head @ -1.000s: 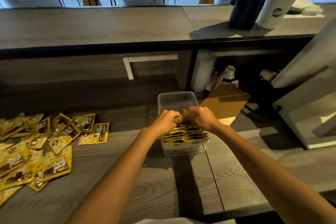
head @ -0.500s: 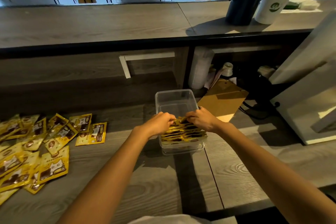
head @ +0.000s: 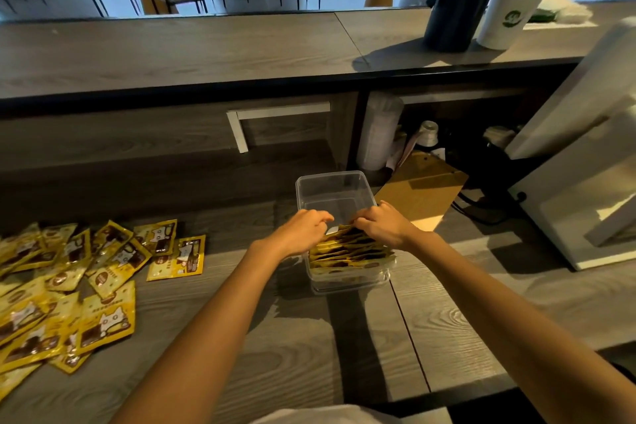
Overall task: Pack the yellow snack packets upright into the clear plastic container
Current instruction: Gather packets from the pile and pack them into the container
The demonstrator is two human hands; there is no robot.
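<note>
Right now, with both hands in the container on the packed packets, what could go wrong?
1. The packed row fills only the near half of the clear container; the far half is empty, so once the left hand and right hand let go, the packets may tip forward and lie flat.
2. Both hands press at the rim of a light tub, which could slide or tilt on the counter.
</note>
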